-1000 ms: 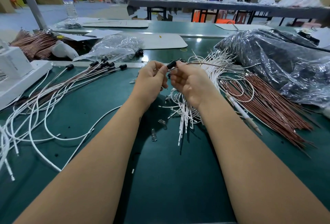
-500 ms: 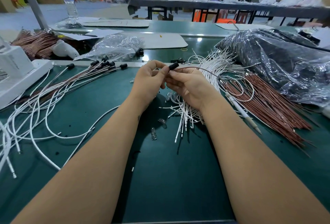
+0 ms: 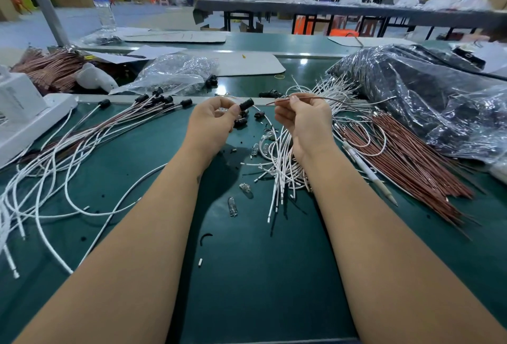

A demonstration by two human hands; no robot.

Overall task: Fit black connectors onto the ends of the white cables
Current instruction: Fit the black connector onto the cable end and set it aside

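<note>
My left hand (image 3: 214,121) pinches a small black connector (image 3: 246,103) between thumb and fingertips. My right hand (image 3: 304,121) pinches a thin brown wire (image 3: 323,100) near its left end, which points toward the connector across a small gap. A loose heap of white cables (image 3: 282,162) lies on the green table (image 3: 260,275) under my right hand. Finished cables with black connectors (image 3: 153,100) fan out at the left. A few spare black connectors (image 3: 241,121) lie just beyond my left hand.
A bundle of brown wires (image 3: 406,159) and a pen (image 3: 367,170) lie at the right, beside a dark plastic bag (image 3: 428,96). Small glass bulbs (image 3: 232,206) sit mid-table. A clear bag (image 3: 175,73), a white device (image 3: 24,113) and a water bottle (image 3: 103,3) stand behind and left.
My hands were together around the connector and wire. They have drawn apart: the left keeps the connector, the right holds the brown wire's end clear of it.
</note>
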